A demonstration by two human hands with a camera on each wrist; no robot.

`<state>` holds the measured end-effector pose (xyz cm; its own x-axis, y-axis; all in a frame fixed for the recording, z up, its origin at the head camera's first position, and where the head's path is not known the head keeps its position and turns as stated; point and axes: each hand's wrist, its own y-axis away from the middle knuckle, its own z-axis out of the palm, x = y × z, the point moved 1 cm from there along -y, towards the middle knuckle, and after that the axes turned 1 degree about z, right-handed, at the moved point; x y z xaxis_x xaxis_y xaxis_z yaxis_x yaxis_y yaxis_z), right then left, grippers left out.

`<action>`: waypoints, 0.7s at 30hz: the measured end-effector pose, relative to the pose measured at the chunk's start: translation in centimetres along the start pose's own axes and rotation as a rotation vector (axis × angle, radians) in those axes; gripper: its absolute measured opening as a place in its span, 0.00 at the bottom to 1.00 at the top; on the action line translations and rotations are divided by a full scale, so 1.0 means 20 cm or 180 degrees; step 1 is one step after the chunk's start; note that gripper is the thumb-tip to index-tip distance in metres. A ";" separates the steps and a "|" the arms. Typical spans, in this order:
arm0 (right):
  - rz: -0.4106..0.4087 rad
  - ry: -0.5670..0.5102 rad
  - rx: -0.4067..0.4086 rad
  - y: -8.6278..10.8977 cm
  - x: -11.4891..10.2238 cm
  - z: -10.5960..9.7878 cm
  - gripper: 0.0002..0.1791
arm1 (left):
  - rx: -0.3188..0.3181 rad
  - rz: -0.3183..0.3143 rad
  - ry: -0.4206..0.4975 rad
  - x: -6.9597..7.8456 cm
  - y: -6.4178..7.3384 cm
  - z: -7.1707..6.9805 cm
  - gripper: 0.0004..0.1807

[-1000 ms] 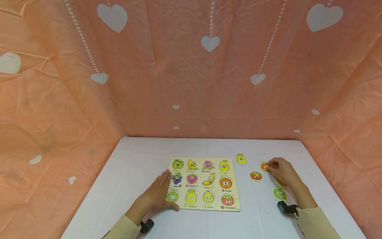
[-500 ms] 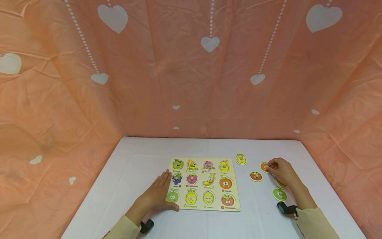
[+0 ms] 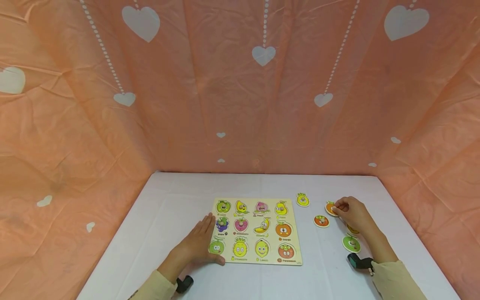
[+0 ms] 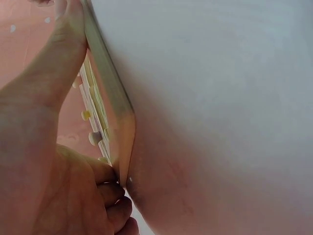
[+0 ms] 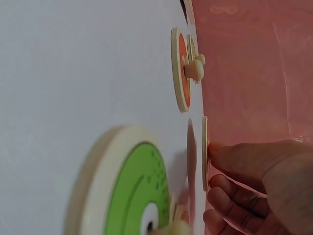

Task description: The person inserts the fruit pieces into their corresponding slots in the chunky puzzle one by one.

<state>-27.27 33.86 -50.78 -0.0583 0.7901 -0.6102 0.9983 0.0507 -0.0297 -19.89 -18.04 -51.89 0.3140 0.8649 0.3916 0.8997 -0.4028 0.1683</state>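
Note:
My left hand (image 3: 200,241) rests along the left side of a wooden fruit puzzle board (image 3: 273,246), fingers straight up its edge and thumb near the bottom left corner. To the right of the board, my right hand (image 3: 352,214) pinches the orange puzzle piece (image 3: 330,208) between thumb and fingers. That piece appears edge-on in the right wrist view, raised off the table with its shadow beside it. Close by lie the persimmon piece (image 3: 321,221) and a round green piece (image 3: 351,244). A yellow piece (image 3: 352,229) is mostly hidden beneath the right forearm.
Beyond the board's upper right corner lies a pineapple piece (image 3: 303,200). The board's upper row and part of its middle row hold knobbed pieces. A white cloth (image 3: 180,200) covers the table, and an orange curtain with hearts (image 3: 240,104) encloses its back and sides.
The orange piece has lifted and shifted slightly left with my right hand. My left hand has stayed on the board's edge.

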 end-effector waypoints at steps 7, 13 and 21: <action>-0.0101 -0.0048 0.0070 0.02 -0.05 0.02 0.11 | -0.0037 0.0021 0.0117 0.01 0.00 -0.02 0.81; -0.0201 -0.0071 0.0128 0.03 -0.09 0.04 0.09 | -0.0042 0.0044 0.0151 0.03 0.02 -0.05 0.81; -0.0352 -0.0136 0.0130 0.06 -0.15 0.08 0.09 | -0.0077 -0.0023 0.0034 0.04 0.01 -0.04 0.80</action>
<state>-25.84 30.63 -50.29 -0.1685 0.7543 -0.6345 0.9853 0.1105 -0.1303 -19.70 -17.75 -50.74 0.3041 0.8647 0.3998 0.8943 -0.4037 0.1930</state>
